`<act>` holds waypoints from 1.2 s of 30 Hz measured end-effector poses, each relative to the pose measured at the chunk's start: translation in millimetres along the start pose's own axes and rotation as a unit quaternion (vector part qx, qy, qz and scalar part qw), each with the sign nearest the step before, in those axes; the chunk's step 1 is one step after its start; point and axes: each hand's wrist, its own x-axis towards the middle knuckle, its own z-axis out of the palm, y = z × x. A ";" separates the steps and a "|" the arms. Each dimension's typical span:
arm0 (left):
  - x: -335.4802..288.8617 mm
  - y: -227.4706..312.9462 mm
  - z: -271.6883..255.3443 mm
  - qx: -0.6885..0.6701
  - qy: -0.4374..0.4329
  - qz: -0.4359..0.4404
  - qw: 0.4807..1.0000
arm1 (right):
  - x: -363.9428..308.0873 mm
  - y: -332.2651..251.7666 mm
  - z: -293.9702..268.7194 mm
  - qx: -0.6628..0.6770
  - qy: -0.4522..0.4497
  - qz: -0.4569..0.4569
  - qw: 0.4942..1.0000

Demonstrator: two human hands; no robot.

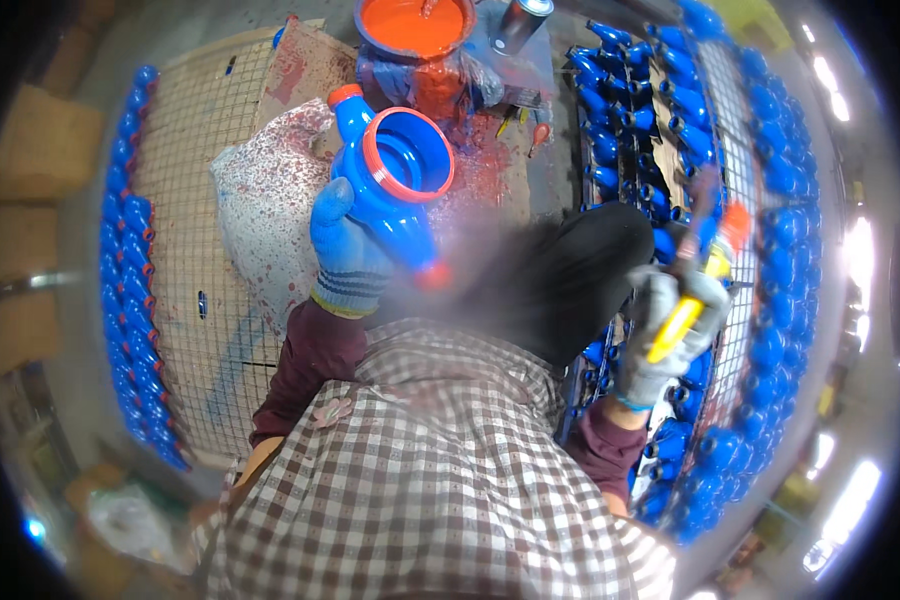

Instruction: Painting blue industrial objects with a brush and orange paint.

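My left hand [348,245], in a blue and white knitted glove, is closed round a glossy blue casting [382,212] shaped like a valve body. Its wide round mouth is tilted up and rimmed in red-orange, and its two narrower ends are red-orange too. Off to the right, my right hand [658,300] in a grey glove grips a paintbrush [676,328] with a yellow handle. Orange colour covers the brush's upper end, which is smeared by motion. Brush and casting are well apart. My right hand is beside the rows of blue castings.
A bowl [367,42] of orange paint sits on a paint-stained stand ahead, with a dark can [520,25] beside it. Blue castings [135,330] line a wire mesh rack [195,190] at left. More blue castings [770,330] fill racks at right. A spattered sack [265,200] lies ahead-left.
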 end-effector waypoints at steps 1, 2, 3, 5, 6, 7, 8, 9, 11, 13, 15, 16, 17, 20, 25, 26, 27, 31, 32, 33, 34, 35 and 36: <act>-2.3 0.5 -4.1 0.014 0.000 0.000 1.000 | -7.5 6.1 5.5 -0.175 -0.036 -0.152 0.972; -4.4 1.4 -7.5 0.028 0.002 0.002 1.000 | -16.7 -7.3 18.7 0.041 -0.076 0.063 0.994; -5.2 2.3 -5.1 0.031 -0.001 0.000 1.000 | -21.9 -5.6 30.6 0.172 -0.095 0.090 0.976; -12.1 6.0 -0.9 0.098 0.013 0.035 0.994 | -28.2 -4.3 41.8 0.232 -0.173 0.092 0.953; -15.9 9.4 -2.1 0.099 0.014 0.036 0.994 | -30.4 -6.1 46.4 0.254 -0.206 0.103 0.939; -19.3 14.1 -4.3 0.130 0.011 0.034 0.991 | -32.6 -8.1 50.1 0.255 -0.206 0.104 0.939; -22.0 15.7 -2.9 0.160 0.006 0.030 0.987 | -35.2 -9.4 50.9 0.247 -0.216 0.123 0.937; -23.9 17.1 0.0 0.163 0.015 0.021 0.986 | -36.8 -9.9 51.0 0.238 -0.226 0.142 0.934; -26.1 18.6 10.6 0.174 0.011 0.031 0.984 | -37.2 -8.9 51.0 0.167 -0.230 0.110 0.952; -28.3 16.8 14.6 0.186 0.008 0.042 0.982 | -37.2 -11.1 53.4 0.143 -0.226 0.095 0.959; -28.4 16.0 16.3 0.201 0.019 0.078 0.976 | -37.2 -10.3 55.3 0.115 -0.206 0.052 0.971; -26.8 15.5 18.1 0.201 0.019 0.078 0.976 | -37.6 -8.8 56.6 0.115 -0.205 0.052 0.971; -24.6 14.9 20.1 0.190 0.018 0.087 0.978 | -38.9 -6.5 57.9 0.106 -0.202 0.060 0.972; -23.0 13.6 19.8 0.181 0.008 0.093 0.979 | -36.7 -13.9 64.6 0.121 -0.197 0.095 0.968; -23.6 16.3 17.9 0.149 -0.005 0.066 0.987 | -30.5 -9.1 58.6 0.094 -0.223 0.061 0.968; -25.2 16.0 13.1 0.180 -0.001 0.072 0.981 | -31.1 -9.2 57.7 0.093 -0.221 0.062 0.969; -26.9 15.3 9.0 0.210 0.003 0.077 0.975 | -31.4 -9.8 57.6 0.119 -0.221 0.098 0.963; -32.8 14.0 0.7 0.220 0.047 0.059 0.973 | -23.6 -12.7 55.2 0.062 -0.246 0.074 0.964; -30.8 14.6 -2.0 0.193 0.031 0.047 0.980 | -22.8 -9.9 54.4 0.051 -0.249 0.069 0.965; -28.6 14.9 -6.0 0.165 0.014 0.034 0.986 | -26.3 -2.1 56.5 0.122 -0.228 0.075 0.963; -25.7 14.3 -20.5 0.164 0.010 0.033 0.986 | -24.7 -1.5 56.2 0.121 -0.224 0.073 0.964; -26.3 13.7 -42.9 0.319 -0.006 0.039 0.947 | -23.4 -4.5 57.9 0.117 -0.219 0.070 0.966; -25.3 11.8 -48.6 0.464 -0.025 0.039 0.885 | -24.2 -7.7 58.6 0.108 -0.210 0.069 0.969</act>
